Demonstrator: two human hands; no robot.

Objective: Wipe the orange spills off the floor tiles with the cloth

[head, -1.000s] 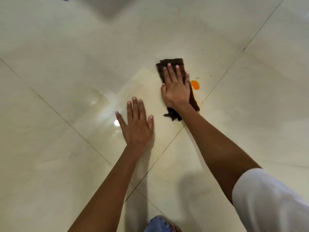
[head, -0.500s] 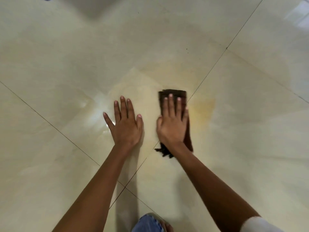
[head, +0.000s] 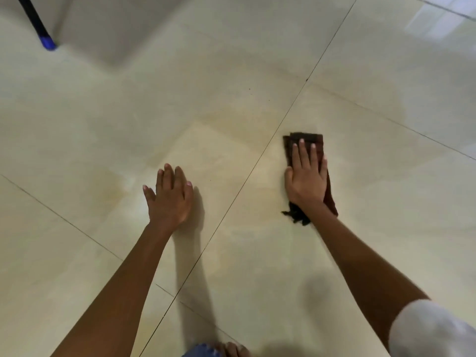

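Right hand: the right hand (head: 306,176) lies flat on the dark brown folded cloth (head: 305,139). Its fingers are straight, close together and pointing to 12 o'clock. The palm presses down and nothing curls round the fabric.
Left hand: the left hand (head: 170,199) is flat on bare tile with its fingers slightly spread, holding nothing. It sits at 9 o'clock of the right hand, well apart.
Cloth: it lies on the floor under the right hand. A folded edge shows past the fingertips at 12 o'clock, and a frayed end sticks out by the wrist at 6 o'clock.
Floor: glossy cream floor tiles (head: 103,124). A dark diagonal grout line (head: 260,155) runs between the hands, with the cloth just right of it.
Residue: a faint tan-orange haze (head: 247,117) lies on the tile at 10 o'clock of the cloth.
Surroundings: a dark pole with a blue tip (head: 46,42) stands at 11 o'clock, far off. A white sleeve (head: 432,331) is on the right arm, and blue denim (head: 203,351) shows at 6 o'clock.
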